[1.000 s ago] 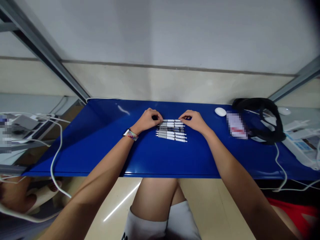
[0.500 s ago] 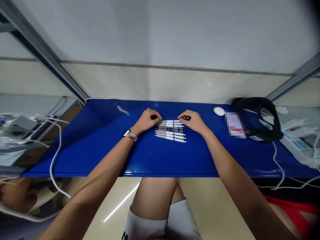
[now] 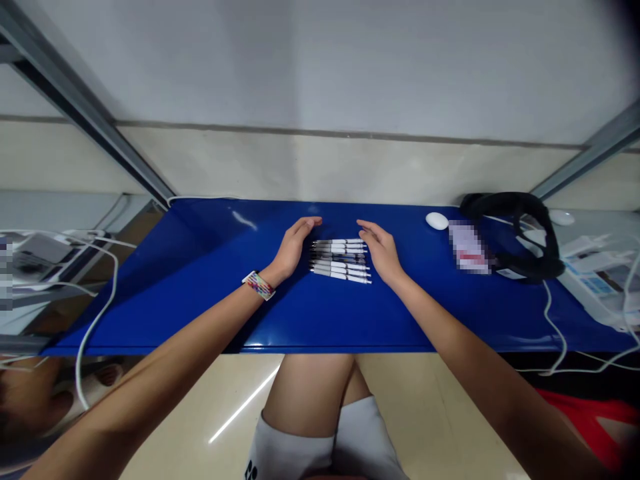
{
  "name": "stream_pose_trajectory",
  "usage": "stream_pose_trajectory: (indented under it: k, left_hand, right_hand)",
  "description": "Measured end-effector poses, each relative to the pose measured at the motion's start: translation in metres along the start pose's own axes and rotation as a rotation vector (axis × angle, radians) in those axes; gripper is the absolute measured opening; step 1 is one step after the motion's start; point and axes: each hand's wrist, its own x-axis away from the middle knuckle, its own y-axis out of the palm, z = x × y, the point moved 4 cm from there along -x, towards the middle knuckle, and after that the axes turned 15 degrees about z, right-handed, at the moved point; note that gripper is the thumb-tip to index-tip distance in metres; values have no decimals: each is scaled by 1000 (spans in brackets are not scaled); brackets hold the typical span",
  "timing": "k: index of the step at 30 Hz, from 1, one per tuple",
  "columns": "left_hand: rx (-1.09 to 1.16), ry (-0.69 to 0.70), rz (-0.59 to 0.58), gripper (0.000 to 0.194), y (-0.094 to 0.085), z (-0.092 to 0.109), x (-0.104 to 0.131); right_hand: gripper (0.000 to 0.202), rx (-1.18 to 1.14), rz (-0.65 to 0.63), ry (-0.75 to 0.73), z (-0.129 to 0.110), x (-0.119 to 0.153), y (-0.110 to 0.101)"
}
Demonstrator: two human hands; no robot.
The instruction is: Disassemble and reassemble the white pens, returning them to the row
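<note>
Several white and grey pens [image 3: 341, 260] lie side by side in a row on the blue table [image 3: 210, 293], their lengths running left to right. At their left ends my left hand [image 3: 296, 245] stands on edge, fingers stretched out and holding nothing. My right hand [image 3: 381, 252] faces it from the right ends of the pens, fingers extended, also with nothing in it. Whether either palm touches the pen ends, I cannot tell. A patterned band [image 3: 260, 285] circles my left wrist.
To the right sit a white mouse-like object [image 3: 437, 221], a blurred-out card [image 3: 469, 248] and a black headband-like strap [image 3: 550, 250]. White cables [image 3: 554, 320] trail over the right edge, and another cable [image 3: 103, 307] hangs at left. Neighbouring people show at both sides.
Both hands have gone from pinched fingertips at the farthest pen to flat, upright palms at either end of the row. The pens have stayed almost the same.
</note>
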Motion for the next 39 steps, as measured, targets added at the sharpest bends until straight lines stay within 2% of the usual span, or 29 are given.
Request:
stream_pose_trajectory:
  k: [7,11,23,30,39]
  left_hand:
    - [74,20,39,37,14,-2,17]
    - [40,21,47,38,18,1,22]
    - [45,-20,59,38,15,13,42]
    - [109,-62,58,36,11,14,56]
    - [50,-30,111,34,6,13,51]
  right_hand:
    - [30,48,19,-4,4,11,11]
    - [29,64,20,-30,4,14,14]
    - [30,112,11,-71,-1,26,12]
    - [31,137,-6,-87,-8,39,9]
    - [28,201,-23,-128,-14,33,-1]
